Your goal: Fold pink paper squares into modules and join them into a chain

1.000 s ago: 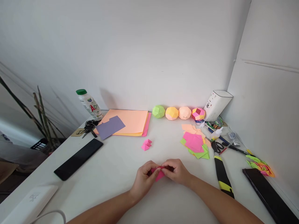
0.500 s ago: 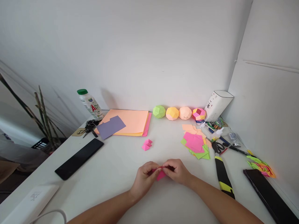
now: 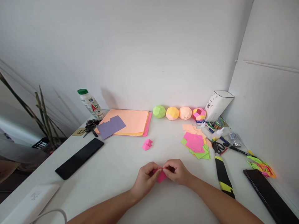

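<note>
Both hands meet low over the white table (image 3: 121, 168), pinching one small folded pink paper piece (image 3: 161, 176). My left hand (image 3: 146, 179) grips its left side with curled fingers. My right hand (image 3: 177, 171) pinches its top edge from the right. Farther back on the table lies a small folded pink unit (image 3: 147, 144). A loose pile of pink, green and orange paper squares (image 3: 196, 143) sits to the right of it.
Three paper balls and a pink-yellow one (image 3: 198, 114) line the wall. Orange sheets (image 3: 130, 122) with a purple card, a bottle (image 3: 89, 104), keys and a black phone (image 3: 79, 158) lie left. A cutter knife (image 3: 223, 178), scissors, glue, another black device (image 3: 272, 196) lie right.
The hands have stayed in place; the fingers shifted slightly on the pink piece. The view crept a little to the left.
</note>
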Demonstrator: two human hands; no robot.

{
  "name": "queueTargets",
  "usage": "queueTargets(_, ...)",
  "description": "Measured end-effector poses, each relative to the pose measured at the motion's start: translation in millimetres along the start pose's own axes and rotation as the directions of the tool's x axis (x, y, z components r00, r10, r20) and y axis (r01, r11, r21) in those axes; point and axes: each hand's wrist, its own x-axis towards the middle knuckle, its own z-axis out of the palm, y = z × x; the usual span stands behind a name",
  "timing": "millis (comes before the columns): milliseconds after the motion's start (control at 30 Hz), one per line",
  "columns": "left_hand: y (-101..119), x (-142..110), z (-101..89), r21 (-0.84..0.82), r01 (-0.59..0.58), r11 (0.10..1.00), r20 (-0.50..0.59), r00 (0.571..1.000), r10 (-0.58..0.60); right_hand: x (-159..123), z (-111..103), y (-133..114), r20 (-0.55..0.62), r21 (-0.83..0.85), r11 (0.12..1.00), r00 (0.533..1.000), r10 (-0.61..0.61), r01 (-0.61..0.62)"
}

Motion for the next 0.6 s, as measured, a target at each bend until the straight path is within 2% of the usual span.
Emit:
queueTargets(267, -5.0, -2.3, 2.9, -0.086, 0.093, 0.992, 0.0, 0.996, -0.093, -2.5, 0.4, 0.8, 0.032, 0.005, 1.0, 0.999, 0.03, -0.03)
queueTargets(400, -4.3, -2.1, 2.8, -0.07, 0.091, 0.993, 0.006, 0.996, -0.091, -1.6, -1.0, -0.5, 0.052, 0.03, 0.999, 0.998, 0.04, -0.042)
queueTargets(500, -2.5, -1.8, 2.3, -0.03, 0.04, 0.999, -0.008, 0.999, -0.04, -1.2, -1.7, -1.4, 0.052, 0.03, 0.999, 0.998, 0.028, -0.029)
queueTargets(600, -1.9, -1.4, 2.3, 0.031, -0.073, 0.997, -0.06, 0.995, 0.075, -2.0, -1.3, -1.0, 0.052, 0.026, 0.999, 0.998, 0.018, -0.019)
